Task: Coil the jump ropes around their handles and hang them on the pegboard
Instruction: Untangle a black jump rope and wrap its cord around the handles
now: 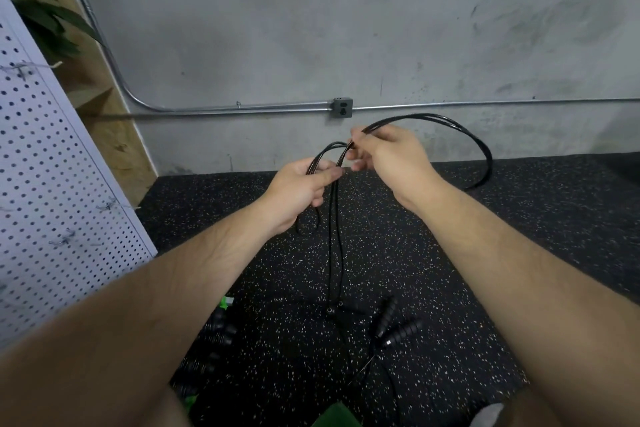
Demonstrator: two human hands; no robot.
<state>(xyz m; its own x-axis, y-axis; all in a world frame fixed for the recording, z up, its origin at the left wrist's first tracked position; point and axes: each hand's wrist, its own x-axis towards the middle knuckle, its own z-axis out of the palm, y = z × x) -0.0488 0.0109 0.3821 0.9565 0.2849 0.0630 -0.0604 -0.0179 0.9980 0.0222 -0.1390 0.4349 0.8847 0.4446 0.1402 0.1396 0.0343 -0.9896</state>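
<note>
Mid-coil, with no rope hung where I can see.

My left hand [304, 191] and right hand [388, 156] both grip loops of the black jump rope [485, 149], held up before the far wall with two strands hanging down. Ribbed handles [398, 326] lie on the near floor. The pegboard [52, 184] on the left shows only bare hooks [110, 206]. I judge that wrapping and hanging both remain.

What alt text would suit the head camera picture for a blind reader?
Both hands hold a black jump rope over a speckled floor: the left hand grips gathered strands, the right hand pinches a loop arching rightward. A white pegboard stands at left; black handles lie below.
</note>
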